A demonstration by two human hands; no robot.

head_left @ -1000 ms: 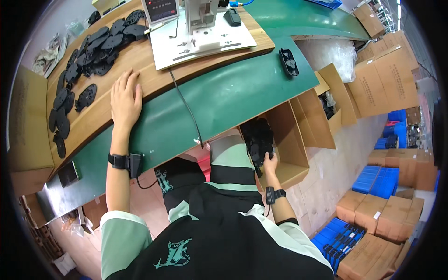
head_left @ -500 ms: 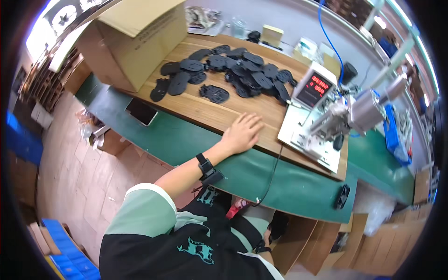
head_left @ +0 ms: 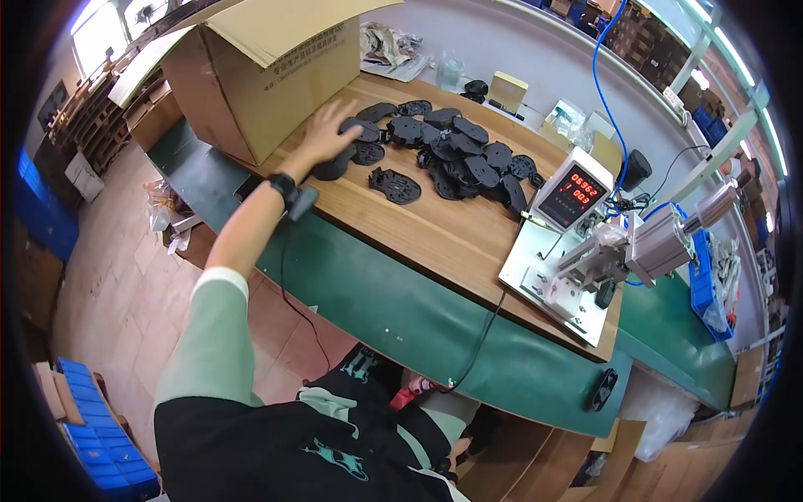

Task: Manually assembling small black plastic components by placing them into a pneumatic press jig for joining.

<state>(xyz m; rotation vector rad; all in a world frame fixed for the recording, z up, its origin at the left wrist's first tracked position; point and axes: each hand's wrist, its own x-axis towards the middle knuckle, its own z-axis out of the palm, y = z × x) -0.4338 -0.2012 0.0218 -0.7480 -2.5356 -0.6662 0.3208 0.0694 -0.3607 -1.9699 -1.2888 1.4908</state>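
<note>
At the far left of the wooden bench (head_left: 435,226), the left hand (head_left: 322,134) reaches with fingers (head_left: 345,109) spread, gripping nothing, touching flat black moulded parts (head_left: 456,159) beside the cardboard box (head_left: 251,84). That matte, irregular pile looks largely unprocessed. Right hand hidden. A white press machine (head_left: 585,268) waits right.

I find a factory assembly station. A wooden workbench (head_left: 435,234) edged in green carries a heap of black moulded parts (head_left: 456,159) and a small press machine (head_left: 602,259) with a red digital counter (head_left: 575,191). Cardboard cartons (head_left: 259,75) and blue crates (head_left: 92,435) stand around it.
</note>
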